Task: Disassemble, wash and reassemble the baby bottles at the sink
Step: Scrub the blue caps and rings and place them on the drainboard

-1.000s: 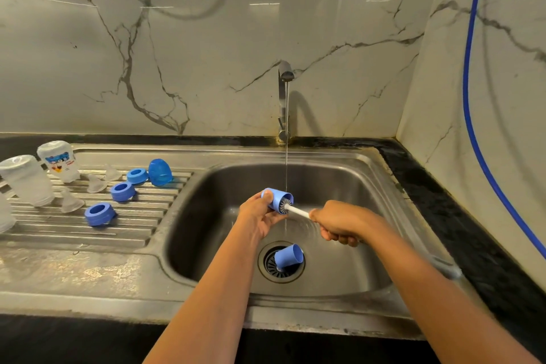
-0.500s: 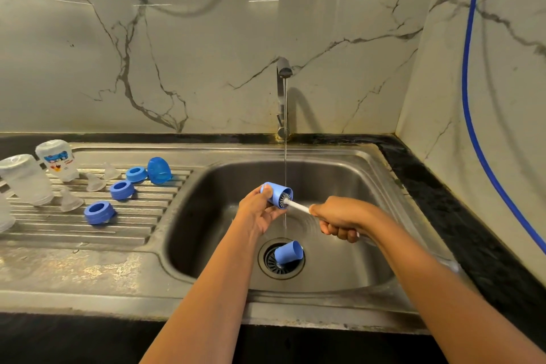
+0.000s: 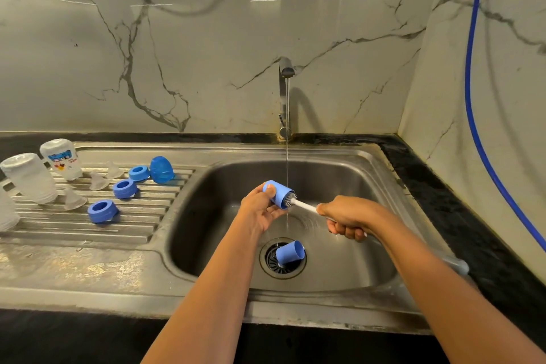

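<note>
Holding unchanged | left hand point(image 3: 260, 211): blue cap point(image 3: 279, 193) | right hand point(image 3: 345, 217): brush point(image 3: 305, 206)

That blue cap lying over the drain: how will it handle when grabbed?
The blue cap lies tilted on the drain strainer, so a nudge would probably roll it. Water runs into the sink beside it, so likely slippery. Small hollow plastic: probably light.

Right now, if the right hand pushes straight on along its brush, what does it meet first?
The blue cap in the left hand: the brush sits at its mouth; depth inside is unclear.
</note>
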`<state>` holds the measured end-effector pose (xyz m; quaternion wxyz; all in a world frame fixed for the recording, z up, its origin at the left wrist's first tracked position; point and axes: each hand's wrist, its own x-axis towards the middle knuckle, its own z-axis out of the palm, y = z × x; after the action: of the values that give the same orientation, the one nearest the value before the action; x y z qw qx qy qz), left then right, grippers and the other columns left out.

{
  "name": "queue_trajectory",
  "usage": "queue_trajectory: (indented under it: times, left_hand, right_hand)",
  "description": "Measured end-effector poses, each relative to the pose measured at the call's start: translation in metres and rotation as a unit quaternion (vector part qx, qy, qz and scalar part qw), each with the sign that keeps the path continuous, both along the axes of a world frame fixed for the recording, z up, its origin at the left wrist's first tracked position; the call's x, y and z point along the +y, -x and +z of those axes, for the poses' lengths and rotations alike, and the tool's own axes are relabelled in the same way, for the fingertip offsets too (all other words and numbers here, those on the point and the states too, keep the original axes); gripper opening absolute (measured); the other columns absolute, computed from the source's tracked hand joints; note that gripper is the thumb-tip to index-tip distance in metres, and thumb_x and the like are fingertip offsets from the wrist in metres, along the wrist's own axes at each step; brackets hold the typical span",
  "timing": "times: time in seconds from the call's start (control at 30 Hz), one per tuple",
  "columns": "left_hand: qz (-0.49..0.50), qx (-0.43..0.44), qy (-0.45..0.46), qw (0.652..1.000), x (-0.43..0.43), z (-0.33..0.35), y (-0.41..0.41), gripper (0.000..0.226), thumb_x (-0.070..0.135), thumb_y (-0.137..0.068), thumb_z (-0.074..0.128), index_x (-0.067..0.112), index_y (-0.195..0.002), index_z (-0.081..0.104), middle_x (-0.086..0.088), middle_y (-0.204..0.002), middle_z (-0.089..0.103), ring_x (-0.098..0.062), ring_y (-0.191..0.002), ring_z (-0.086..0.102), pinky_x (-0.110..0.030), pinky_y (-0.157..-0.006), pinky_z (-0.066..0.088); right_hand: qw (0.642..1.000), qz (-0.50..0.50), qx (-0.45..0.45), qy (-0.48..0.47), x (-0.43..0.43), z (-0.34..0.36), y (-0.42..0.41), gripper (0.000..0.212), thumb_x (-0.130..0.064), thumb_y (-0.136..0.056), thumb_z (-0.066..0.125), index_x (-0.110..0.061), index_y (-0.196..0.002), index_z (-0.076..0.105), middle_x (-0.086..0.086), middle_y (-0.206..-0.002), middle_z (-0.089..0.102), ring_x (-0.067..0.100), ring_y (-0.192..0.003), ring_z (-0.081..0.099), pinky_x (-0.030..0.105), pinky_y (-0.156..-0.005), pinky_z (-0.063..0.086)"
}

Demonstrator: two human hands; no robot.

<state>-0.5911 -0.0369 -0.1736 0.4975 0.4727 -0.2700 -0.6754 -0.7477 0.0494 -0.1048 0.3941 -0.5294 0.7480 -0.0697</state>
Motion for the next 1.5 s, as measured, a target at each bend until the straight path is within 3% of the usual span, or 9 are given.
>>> queue_trajectory:
  times: [0.23, 0.4, 0.6, 0.83, 1.0, 1.13, 1.3, 1.43, 1.5]
  left_hand:
    - [0.025, 0.029, -0.018, 0.999, -0.006, -0.001, -0.002, 0.014, 0.011, -0.101, 0.047, 0.003, -0.11, 0.054, -0.023, -0.092, 0.06, -0.033, -0.078, 0.064, -0.052, -0.08, 0.052]
    - [0.021, 0.07, -0.018, 0.997, -0.003, 0.005, 0.0, 0.03, 0.011, -0.101, 0.046, -0.004, -0.127, 0.048, -0.027, -0.115, 0.056, -0.039, -0.108, 0.06, -0.053, -0.099, 0.045]
    - [-0.014, 0.01, 0.001, 1.0, 0.004, 0.004, 0.002, 0.033, 0.014, -0.1, 0.048, -0.004, -0.127, 0.051, -0.027, -0.102, 0.059, -0.033, -0.08, 0.064, -0.049, -0.076, 0.051]
    - [0.027, 0.021, -0.022, 0.999, 0.0, 0.008, -0.002, 0.019, 0.008, -0.101, 0.046, -0.003, -0.116, 0.049, -0.024, -0.091, 0.058, -0.034, -0.081, 0.063, -0.053, -0.082, 0.05]
    - [0.009, 0.022, -0.026, 0.999, 0.002, 0.008, 0.0, 0.031, 0.011, -0.101, 0.045, -0.006, -0.127, 0.048, -0.027, -0.108, 0.058, -0.039, -0.099, 0.062, -0.054, -0.093, 0.048]
    - [-0.027, -0.012, -0.012, 1.0, 0.009, 0.007, 0.006, 0.023, 0.011, -0.101, 0.046, -0.002, -0.117, 0.054, -0.023, -0.087, 0.059, -0.032, -0.074, 0.062, -0.044, -0.06, 0.059]
    - [0.011, 0.007, -0.031, 0.999, 0.002, 0.006, -0.002, 0.02, 0.011, -0.102, 0.045, -0.003, -0.115, 0.049, -0.024, -0.087, 0.056, -0.032, -0.074, 0.061, -0.054, -0.078, 0.05]
    - [0.014, 0.004, -0.025, 1.0, 0.001, 0.006, -0.003, 0.02, 0.01, -0.102, 0.041, -0.008, -0.107, 0.051, -0.022, -0.089, 0.057, -0.03, -0.073, 0.062, -0.051, -0.086, 0.047]
    - [-0.008, 0.008, -0.02, 1.0, 0.002, 0.006, 0.0, 0.023, 0.012, -0.103, 0.041, -0.006, -0.115, 0.05, -0.022, -0.088, 0.057, -0.029, -0.067, 0.064, -0.051, -0.088, 0.046]
  right_hand:
    - [0.999, 0.027, -0.021, -0.008, 0.001, 0.01, 0.005, 0.049, -0.038, -0.098, 0.033, -0.013, -0.059, 0.047, -0.006, -0.041, 0.034, 0.007, -0.034, 0.025, 0.017, -0.036, 0.023]
    - [0.999, -0.02, -0.043, 0.008, -0.001, 0.013, 0.014, 0.046, -0.038, -0.098, 0.035, -0.011, -0.063, 0.048, -0.006, -0.041, 0.033, 0.007, -0.033, 0.024, 0.017, -0.035, 0.021]
    - [1.0, -0.003, 0.011, 0.017, -0.002, -0.004, -0.005, 0.046, -0.033, -0.096, 0.034, -0.011, -0.059, 0.048, -0.001, -0.044, 0.036, 0.01, -0.035, 0.026, 0.017, -0.037, 0.024]
    - [1.0, 0.024, -0.016, 0.011, 0.003, 0.013, 0.006, 0.05, -0.037, -0.1, 0.032, -0.012, -0.059, 0.047, -0.005, -0.038, 0.033, 0.008, -0.032, 0.025, 0.016, -0.035, 0.022]
    - [1.0, -0.007, -0.002, 0.014, -0.001, 0.01, 0.01, 0.047, -0.037, -0.098, 0.034, -0.011, -0.062, 0.049, -0.004, -0.041, 0.033, 0.008, -0.033, 0.024, 0.017, -0.036, 0.021]
    - [1.0, 0.004, 0.029, -0.006, 0.0, -0.002, -0.003, 0.044, -0.033, -0.096, 0.034, -0.011, -0.061, 0.048, -0.002, -0.043, 0.034, 0.01, -0.035, 0.025, 0.018, -0.038, 0.021]
    - [0.999, 0.037, 0.009, -0.011, 0.004, 0.009, -0.001, 0.048, -0.035, -0.098, 0.033, -0.012, -0.059, 0.048, -0.004, -0.041, 0.034, 0.009, -0.035, 0.026, 0.017, -0.037, 0.023]
    - [1.0, 0.016, -0.018, 0.002, 0.003, 0.016, 0.01, 0.049, -0.038, -0.1, 0.033, -0.012, -0.061, 0.048, -0.006, -0.041, 0.033, 0.006, -0.032, 0.025, 0.017, -0.035, 0.022]
    - [1.0, -0.003, -0.015, 0.004, 0.001, 0.012, 0.008, 0.047, -0.037, -0.098, 0.034, -0.012, -0.061, 0.048, -0.006, -0.041, 0.033, 0.007, -0.031, 0.025, 0.016, -0.034, 0.022]
